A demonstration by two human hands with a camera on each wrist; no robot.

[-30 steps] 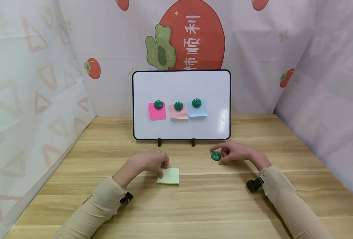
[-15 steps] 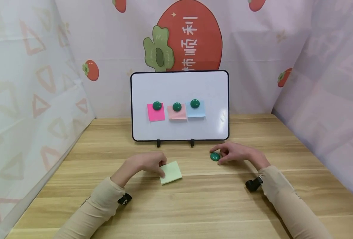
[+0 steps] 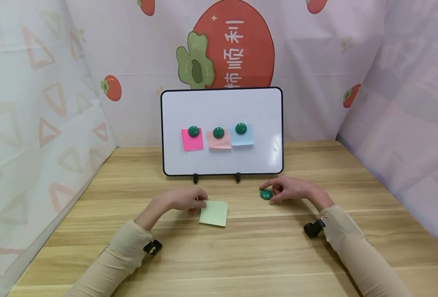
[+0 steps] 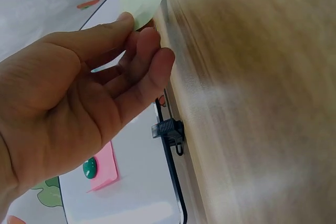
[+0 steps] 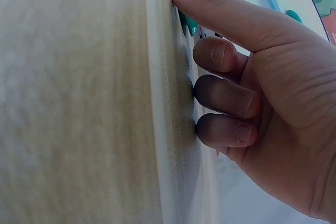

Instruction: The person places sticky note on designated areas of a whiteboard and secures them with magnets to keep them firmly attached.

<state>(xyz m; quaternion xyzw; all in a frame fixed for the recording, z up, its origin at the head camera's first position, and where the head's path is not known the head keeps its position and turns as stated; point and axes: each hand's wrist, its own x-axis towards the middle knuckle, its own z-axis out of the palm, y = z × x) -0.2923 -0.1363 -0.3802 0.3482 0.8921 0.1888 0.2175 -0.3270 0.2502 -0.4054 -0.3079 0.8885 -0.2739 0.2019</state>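
My left hand [image 3: 182, 200] pinches a pale green sticky note [image 3: 214, 213] by its upper left corner, low over the table. Seen from the left wrist, the note [image 4: 144, 1] bends between thumb and index finger; whether more sheets lie under it I cannot tell. To the right, my right hand [image 3: 293, 189] rests on the table with thumb and index finger around a round green magnet [image 3: 266, 194]. Only a sliver of that magnet [image 5: 190, 24] shows past the thumb in the right wrist view. The other fingers there are curled in.
Behind the hands a whiteboard [image 3: 222, 161] stands on black clip feet [image 3: 195, 178]. It bears a hot pink note [image 3: 192, 143], a light pink note [image 3: 219, 143] and a light blue note [image 3: 242, 139], each under a green magnet. Printed cloth [image 3: 304, 62] surrounds the wooden table [image 3: 219, 264].
The pale green note has turned, shifted slightly right and tilted in my left fingers. My right hand stays at the magnet. The whole view has drifted a little.
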